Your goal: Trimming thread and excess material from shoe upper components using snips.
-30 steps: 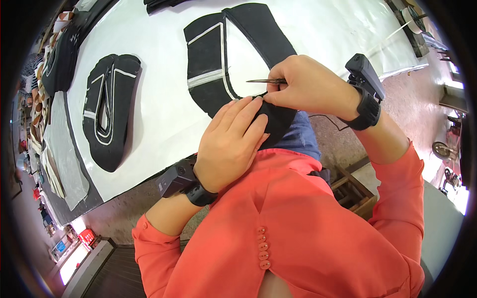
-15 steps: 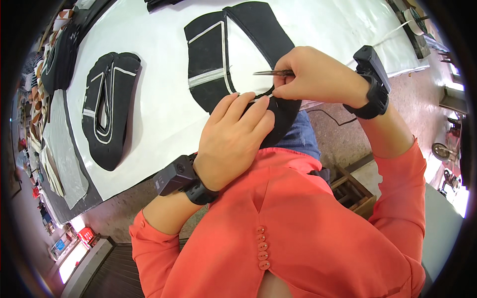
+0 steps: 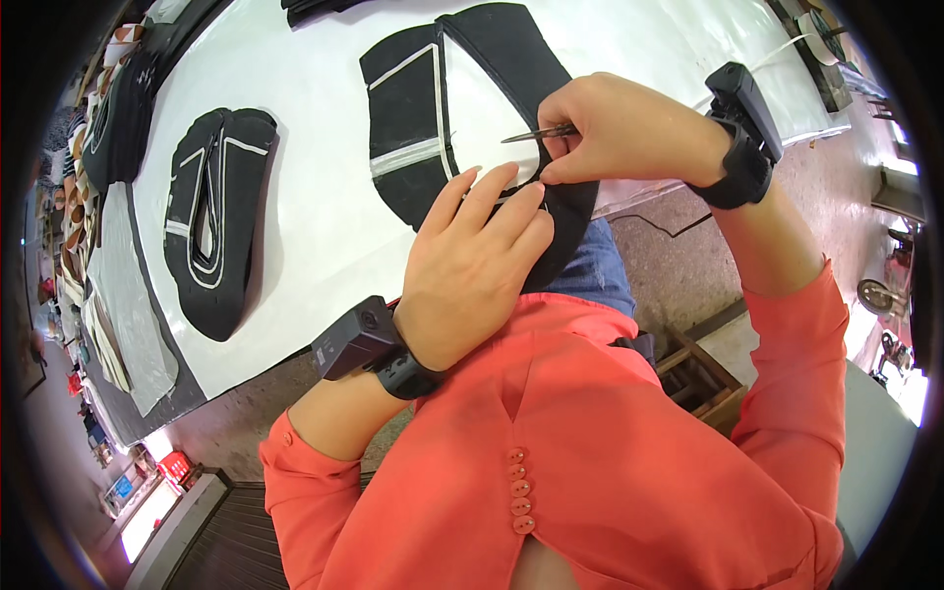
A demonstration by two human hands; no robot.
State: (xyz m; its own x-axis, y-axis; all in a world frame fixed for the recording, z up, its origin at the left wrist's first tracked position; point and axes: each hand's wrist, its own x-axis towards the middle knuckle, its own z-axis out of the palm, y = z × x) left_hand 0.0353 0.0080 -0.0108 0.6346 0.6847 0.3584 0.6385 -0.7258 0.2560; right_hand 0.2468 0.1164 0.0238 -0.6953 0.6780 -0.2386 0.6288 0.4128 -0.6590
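A black shoe upper [image 3: 405, 123] with white tape along its edges lies spread on the table, its two sides parted in a V. My left hand [image 3: 477, 261] rests on its near curved end with the fingers stretched out and holding nothing. My right hand [image 3: 615, 128] is closed around a slim pointed metal tool [image 3: 536, 134], whose tip points left over the gap. Its thumb and fingertips also meet at the upper's inner edge, beside my left fingertips. Whether they pinch tape there is hidden. Another black upper [image 3: 221, 226] with white tape lies apart at the left.
White sheeting covers the table [image 3: 315, 197]. Dark pieces [image 3: 123, 123] hang over its left edge beside a translucent sheet [image 3: 138, 305]. At the far right, a roll of white tape [image 3: 818, 44] trails a strip. A wooden crate [image 3: 693, 379] stands below on the floor.
My right hand has shifted slightly up, and the tool has tilted so its tip points lower left. My left hand has slid slightly right. The upper has moved a little left.
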